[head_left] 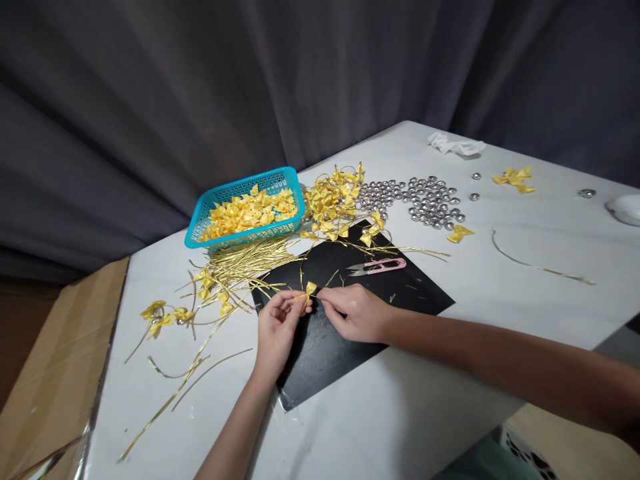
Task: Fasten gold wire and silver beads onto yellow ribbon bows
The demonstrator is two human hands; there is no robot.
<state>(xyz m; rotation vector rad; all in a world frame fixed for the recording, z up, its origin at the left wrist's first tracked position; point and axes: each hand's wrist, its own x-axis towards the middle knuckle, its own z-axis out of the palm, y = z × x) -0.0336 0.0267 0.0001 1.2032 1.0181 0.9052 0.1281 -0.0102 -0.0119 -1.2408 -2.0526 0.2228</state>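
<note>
A small yellow ribbon bow [311, 289] is pinched between the thumb and fingers of my left hand [279, 321], above a black mat [325, 360]. My right hand [354, 312] is closed in a pinch just right of the bow, on the end of a thin gold cord [315, 297] that runs to it. Most of that cord is hidden by my fingers. Pink-handled thread snips [383, 266] lie on the mat beyond my right hand, with short gold cord scraps around them.
A blue basket [195, 223] of yellow bows stands at the back left, with a bundle of gold cords [245, 263] before it. Tied bows [335, 197] are heaped beside the basket. Silver beads [433, 200] spread to their right. White crumpled tissue [455, 145] lies at the far edge.
</note>
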